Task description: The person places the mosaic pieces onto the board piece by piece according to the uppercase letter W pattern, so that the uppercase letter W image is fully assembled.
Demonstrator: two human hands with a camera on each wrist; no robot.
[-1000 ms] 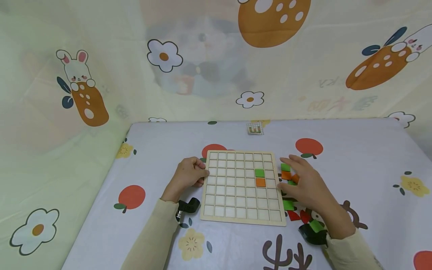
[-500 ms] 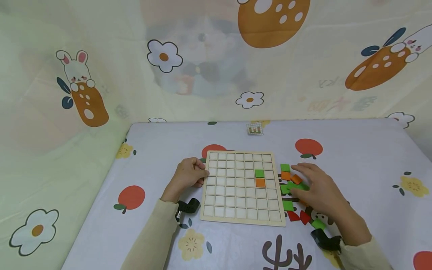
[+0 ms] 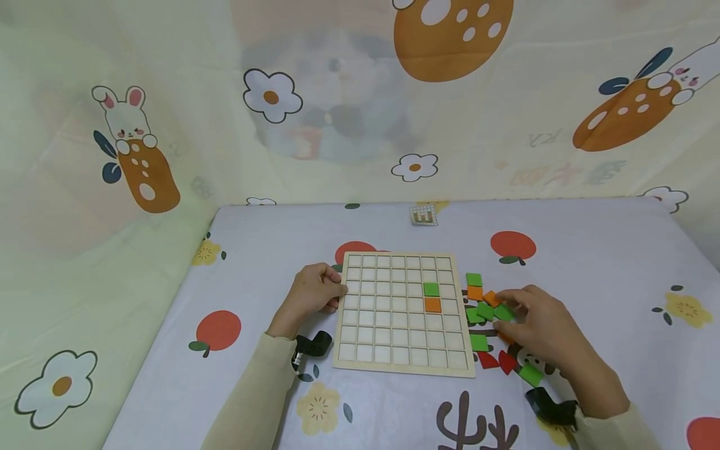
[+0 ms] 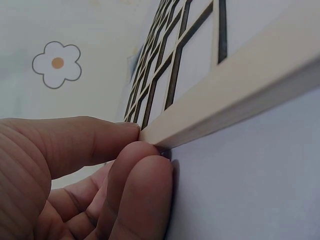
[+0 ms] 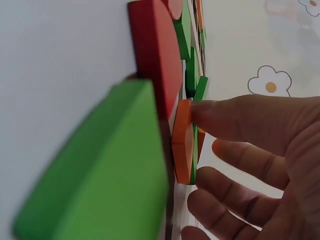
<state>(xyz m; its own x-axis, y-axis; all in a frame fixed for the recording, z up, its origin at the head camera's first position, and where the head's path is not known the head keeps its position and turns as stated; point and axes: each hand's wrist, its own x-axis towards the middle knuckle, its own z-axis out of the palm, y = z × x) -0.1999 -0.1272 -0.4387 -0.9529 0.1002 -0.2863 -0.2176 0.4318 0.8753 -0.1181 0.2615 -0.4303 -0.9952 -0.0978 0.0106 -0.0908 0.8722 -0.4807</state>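
A wooden grid board point(image 3: 403, 314) lies on the table, with one green square tile point(image 3: 430, 289) and one orange square tile point(image 3: 432, 305) in its cells. My left hand point(image 3: 310, 292) pinches the board's left edge; in the left wrist view the thumb point(image 4: 95, 142) lies at the frame's rim with curled fingers against its side. Right of the board, my right hand point(image 3: 551, 328) is over a loose pile, thumb and forefinger apart around a green tile point(image 3: 504, 312). In the right wrist view the thumb point(image 5: 240, 117) touches or nearly touches the pile by an orange piece point(image 5: 183, 142).
Loose green, orange and red pieces, among them a red piece point(image 3: 507, 362) and a green tile point(image 3: 530, 375), lie along the board's right side. A small patterned card point(image 3: 424, 215) is at the table's back. A printed cloth point(image 3: 337, 137) hangs behind.
My right hand has moved right and slightly nearer, away from the board's right edge, uncovering more of the green and orange pieces. The left hand stays at the board.
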